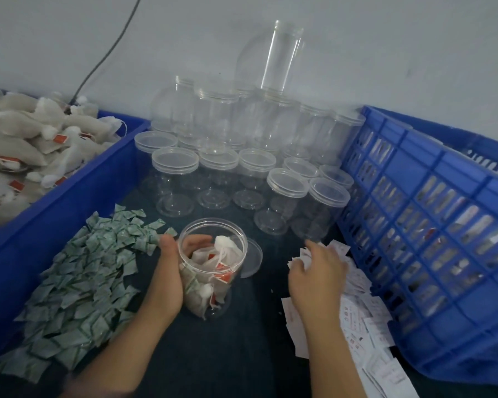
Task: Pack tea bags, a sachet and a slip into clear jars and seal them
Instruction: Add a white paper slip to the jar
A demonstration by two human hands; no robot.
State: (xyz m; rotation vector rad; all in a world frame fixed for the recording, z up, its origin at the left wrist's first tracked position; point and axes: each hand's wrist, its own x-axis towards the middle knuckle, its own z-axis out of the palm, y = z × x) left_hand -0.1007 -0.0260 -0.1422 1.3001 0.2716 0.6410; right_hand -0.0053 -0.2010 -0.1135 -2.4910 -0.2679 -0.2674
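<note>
— Dark tabletop (242, 354) under a pale wall, blue bins on either side. Where is the jar we are filling?
— Dead centre, upright, mouth open. My left hand (167, 280) is wrapped round the jar (227, 282) from the left, thumb near the rim, fingers curled round behind the clear wall. Tea bags (223, 248) are piled inside, close to the top.
— And the right?
— My right hand (318, 274) is down on the slips (365, 320) scattered along the right, beside the crate (429, 225). The fingers are bent onto the paper, but I cannot tell whether a slip is actually pinched.
— So the slip is the step in hand?
— I judge so. To do it well I would fan the pile with a fingertip and lift a single slip, not a clump. They lie overlapped and look likely to cling together.
— The sachet?
— Something green-printed shows through the jar wall near my palm. It may be one of the sachets (84, 277) from the heap on the left, but I would not swear to it, so I would check before closing.
— Sealing?
— The lid (253, 259) lies flat just behind the jar on its right. I would grip the jar firmly, slide the slip down the inside wall, press the bags below the thread, then screw the lid on.
</note>
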